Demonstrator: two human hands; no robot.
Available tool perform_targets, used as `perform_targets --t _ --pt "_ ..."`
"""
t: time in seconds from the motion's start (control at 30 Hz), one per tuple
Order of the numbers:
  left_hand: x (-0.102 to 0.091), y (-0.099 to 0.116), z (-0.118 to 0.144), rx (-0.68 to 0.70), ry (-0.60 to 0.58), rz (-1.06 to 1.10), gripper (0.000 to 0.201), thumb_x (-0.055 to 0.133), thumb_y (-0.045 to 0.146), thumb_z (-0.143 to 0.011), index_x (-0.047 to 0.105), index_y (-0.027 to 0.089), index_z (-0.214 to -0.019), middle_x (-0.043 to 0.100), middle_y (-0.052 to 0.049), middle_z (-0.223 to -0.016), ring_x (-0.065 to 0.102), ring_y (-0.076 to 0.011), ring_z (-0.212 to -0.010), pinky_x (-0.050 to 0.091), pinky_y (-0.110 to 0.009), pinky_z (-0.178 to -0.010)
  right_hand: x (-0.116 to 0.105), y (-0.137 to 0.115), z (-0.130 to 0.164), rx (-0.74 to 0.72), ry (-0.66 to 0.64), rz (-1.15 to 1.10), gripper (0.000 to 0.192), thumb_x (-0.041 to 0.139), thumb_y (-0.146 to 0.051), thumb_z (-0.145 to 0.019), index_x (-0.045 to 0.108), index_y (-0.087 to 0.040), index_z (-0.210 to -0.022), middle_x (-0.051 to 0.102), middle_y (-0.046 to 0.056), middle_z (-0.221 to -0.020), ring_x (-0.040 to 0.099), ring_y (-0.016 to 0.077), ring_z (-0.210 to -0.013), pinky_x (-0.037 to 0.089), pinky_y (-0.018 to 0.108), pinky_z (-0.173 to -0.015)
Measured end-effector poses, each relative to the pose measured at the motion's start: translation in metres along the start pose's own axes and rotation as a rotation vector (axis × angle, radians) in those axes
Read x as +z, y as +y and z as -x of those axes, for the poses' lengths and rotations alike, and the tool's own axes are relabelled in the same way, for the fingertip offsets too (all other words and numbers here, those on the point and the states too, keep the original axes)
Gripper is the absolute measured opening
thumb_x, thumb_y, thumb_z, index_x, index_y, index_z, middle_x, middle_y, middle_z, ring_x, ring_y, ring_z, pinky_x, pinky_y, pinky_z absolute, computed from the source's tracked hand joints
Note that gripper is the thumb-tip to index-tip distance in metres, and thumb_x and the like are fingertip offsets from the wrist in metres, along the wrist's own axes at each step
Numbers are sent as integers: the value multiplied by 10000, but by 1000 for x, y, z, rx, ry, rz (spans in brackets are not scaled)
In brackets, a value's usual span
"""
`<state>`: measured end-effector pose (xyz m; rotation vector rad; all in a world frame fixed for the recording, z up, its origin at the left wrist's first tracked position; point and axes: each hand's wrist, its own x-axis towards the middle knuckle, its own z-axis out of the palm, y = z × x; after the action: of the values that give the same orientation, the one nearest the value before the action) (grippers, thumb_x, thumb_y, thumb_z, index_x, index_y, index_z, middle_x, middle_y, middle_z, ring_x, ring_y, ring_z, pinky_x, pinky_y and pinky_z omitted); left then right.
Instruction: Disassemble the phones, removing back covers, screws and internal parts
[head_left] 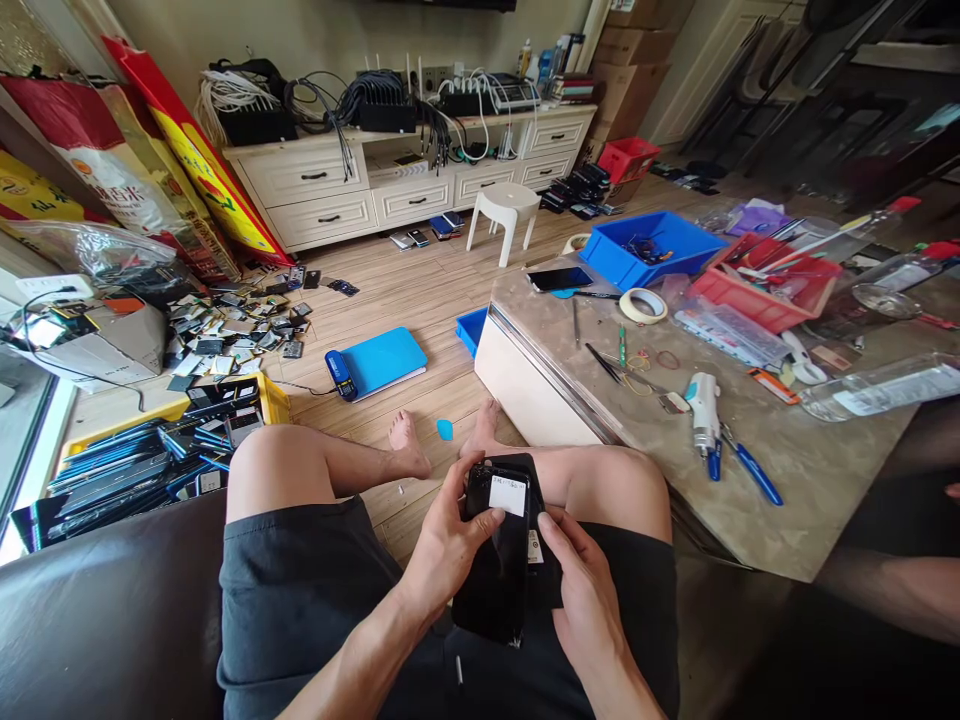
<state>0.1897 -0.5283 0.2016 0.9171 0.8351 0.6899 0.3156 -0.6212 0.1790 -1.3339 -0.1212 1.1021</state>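
Note:
Above my lap, my left hand [448, 535] is closed on a black phone screen [489, 590], its thumb pressing the lower edge of a white handwritten label [508, 494]. The screen's bottom corner looks chipped. Just behind and to the right sits a dark phone body [546, 575] with a small white sticker. My right hand [592, 580] grips this body by its right side, thumb on its inner face. The two parts overlap at an angle; whether they are still joined is hidden. A small white sliver [459, 670] lies on my shorts.
On the table [750, 540] to the right are pliers [752, 470], a white electric tool [703, 410], tape [643, 306], a blue bin [637, 235] and a red basket [772, 300]. Loose batteries [232, 325] and a yellow crate [276, 402] of phones are left. Another person's arm [892, 595] shows at right.

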Motion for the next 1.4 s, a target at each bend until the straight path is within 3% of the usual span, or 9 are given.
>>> perform_targets --t 0.23,0.47,1.07,1.3,1.4 --pt "-3 -7 0 -29 -7 -3 651 751 299 -855 495 260 -1452 650 -72 -1312 602 -240 -1150 477 -311 -960 1 -3 3 1 -6 -5 351 861 -486 -739 788 -210 -943 776 43 -881 660 219 -748 510 307 -681" --pt "-4 -10 0 -18 4 10 628 763 292 -841 530 272 -1424 664 -59 -1284 598 -241 -1156 472 -304 -960 3 -5 6 10 -2 3 366 864 -496 -732 783 -213 -950 789 49 -913 697 260 -855 521 310 -712" --pt "-5 -10 1 -52 -4 5 619 731 276 -869 490 276 -1439 643 -51 -1330 571 -237 -1223 461 -292 -975 4 -3 5 14 7 -5 309 861 -486 -738 763 -229 -878 758 17 -811 672 230 -769 504 313 -708" --pt "-6 -13 -2 -107 41 -11 710 789 314 -797 509 241 -1446 672 -75 -1264 599 -270 -1170 461 -346 -983 2 0 4 48 -3 21 404 863 -510 -720 750 -201 -954 779 41 -862 698 245 -764 529 296 -655" --pt "-8 -19 -2 -158 19 108 739 785 326 -801 495 228 -1473 661 -97 -1317 602 -294 -1209 456 -379 -1016 -4 7 -1 48 10 112 466 854 -551 -707 752 -191 -985 782 50 -873 715 270 -812 560 308 -684"
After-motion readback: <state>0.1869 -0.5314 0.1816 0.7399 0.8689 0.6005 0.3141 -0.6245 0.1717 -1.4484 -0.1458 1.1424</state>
